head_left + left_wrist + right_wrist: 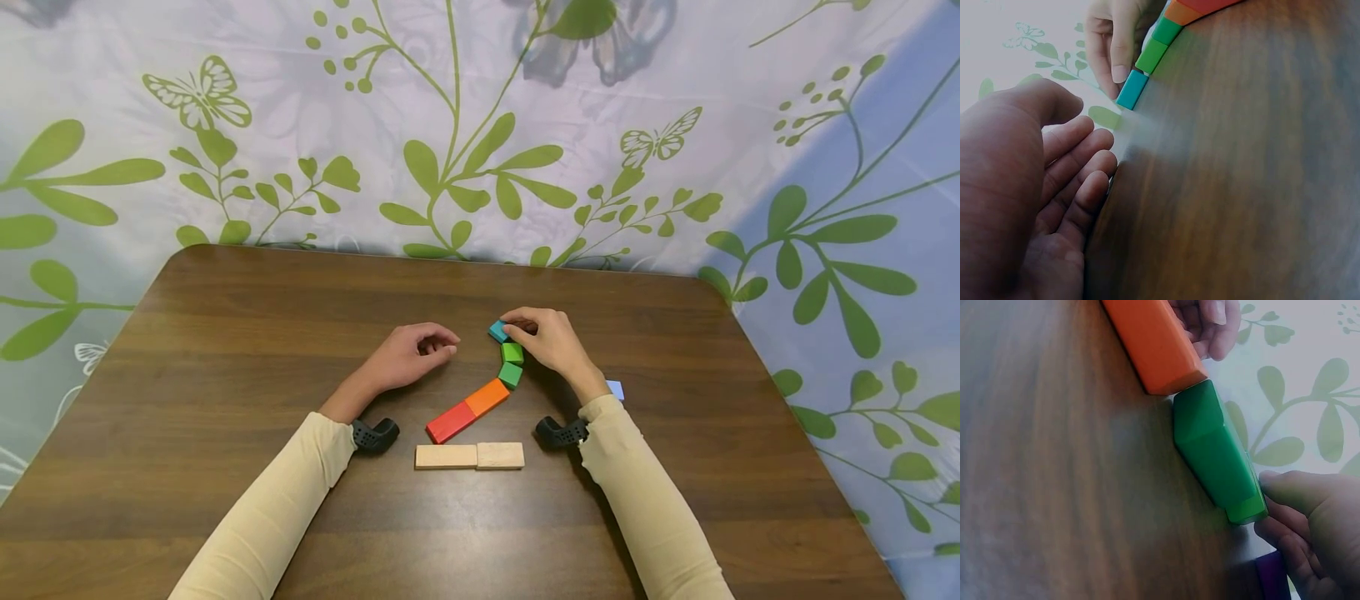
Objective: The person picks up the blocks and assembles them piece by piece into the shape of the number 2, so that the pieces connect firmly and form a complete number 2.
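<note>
Several coloured wooden blocks form a bent line in the head view: a red block (451, 422), an orange block (487, 397), a dark green block (510, 375), a light green block (512, 353) and a teal block (498, 332) at the far end. My right hand (551, 342) pinches the teal block between thumb and finger, seen also in the left wrist view on the teal block (1132, 89). To the left of the line, my left hand (412, 354) hovers with loosely curled fingers, holding nothing. Below my right fingers in the right wrist view sits a purple block (1273, 576).
Two plain wooden blocks, a left one (446, 457) and a right one (501, 456), lie end to end nearer me. A light blue block (615, 389) shows partly behind my right wrist. A patterned cloth (465, 125) hangs behind the brown table (247, 333).
</note>
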The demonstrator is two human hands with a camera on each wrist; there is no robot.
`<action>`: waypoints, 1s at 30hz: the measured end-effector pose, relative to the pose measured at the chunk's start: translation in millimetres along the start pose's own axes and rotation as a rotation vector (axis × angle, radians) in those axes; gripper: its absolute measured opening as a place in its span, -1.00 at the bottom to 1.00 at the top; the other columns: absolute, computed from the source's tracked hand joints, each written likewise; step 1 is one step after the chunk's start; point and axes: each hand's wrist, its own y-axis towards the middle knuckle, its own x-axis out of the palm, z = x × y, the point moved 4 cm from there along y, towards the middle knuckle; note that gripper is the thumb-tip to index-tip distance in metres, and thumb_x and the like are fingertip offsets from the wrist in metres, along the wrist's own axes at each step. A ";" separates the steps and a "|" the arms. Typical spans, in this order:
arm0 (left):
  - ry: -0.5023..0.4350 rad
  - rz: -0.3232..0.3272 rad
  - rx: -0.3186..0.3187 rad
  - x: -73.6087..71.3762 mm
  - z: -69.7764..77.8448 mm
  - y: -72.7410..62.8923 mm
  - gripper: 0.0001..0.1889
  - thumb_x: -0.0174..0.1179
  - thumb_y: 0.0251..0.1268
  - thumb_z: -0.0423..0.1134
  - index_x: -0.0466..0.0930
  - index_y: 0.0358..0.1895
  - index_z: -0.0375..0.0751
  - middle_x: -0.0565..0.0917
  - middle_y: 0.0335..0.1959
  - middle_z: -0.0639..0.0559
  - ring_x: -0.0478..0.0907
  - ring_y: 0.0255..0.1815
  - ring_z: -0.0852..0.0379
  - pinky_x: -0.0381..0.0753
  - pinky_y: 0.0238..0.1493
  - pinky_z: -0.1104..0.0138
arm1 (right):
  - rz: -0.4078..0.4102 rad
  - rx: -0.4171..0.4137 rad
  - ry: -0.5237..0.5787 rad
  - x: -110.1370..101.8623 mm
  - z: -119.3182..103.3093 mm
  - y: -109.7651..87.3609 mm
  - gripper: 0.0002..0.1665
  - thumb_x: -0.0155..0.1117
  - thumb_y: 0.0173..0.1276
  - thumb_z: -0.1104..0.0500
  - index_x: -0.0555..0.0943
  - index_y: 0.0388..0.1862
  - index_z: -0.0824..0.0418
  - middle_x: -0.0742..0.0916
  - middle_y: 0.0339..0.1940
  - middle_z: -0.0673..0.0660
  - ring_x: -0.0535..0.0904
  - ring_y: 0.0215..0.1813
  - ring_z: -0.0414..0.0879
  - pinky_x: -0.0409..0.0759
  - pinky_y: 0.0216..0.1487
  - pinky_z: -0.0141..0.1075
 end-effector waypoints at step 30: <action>-0.012 0.003 0.001 -2.5 -1.2 2.4 -0.78 0.24 0.51 -0.18 0.74 0.06 -0.13 0.71 -0.21 0.09 0.55 -0.22 0.13 0.57 -0.13 0.28 | -0.036 0.023 0.022 1.5 0.2 2.0 -0.75 0.33 0.52 0.05 0.77 0.08 0.03 0.82 -0.09 0.02 0.66 -0.21 -0.11 0.65 -0.15 -0.23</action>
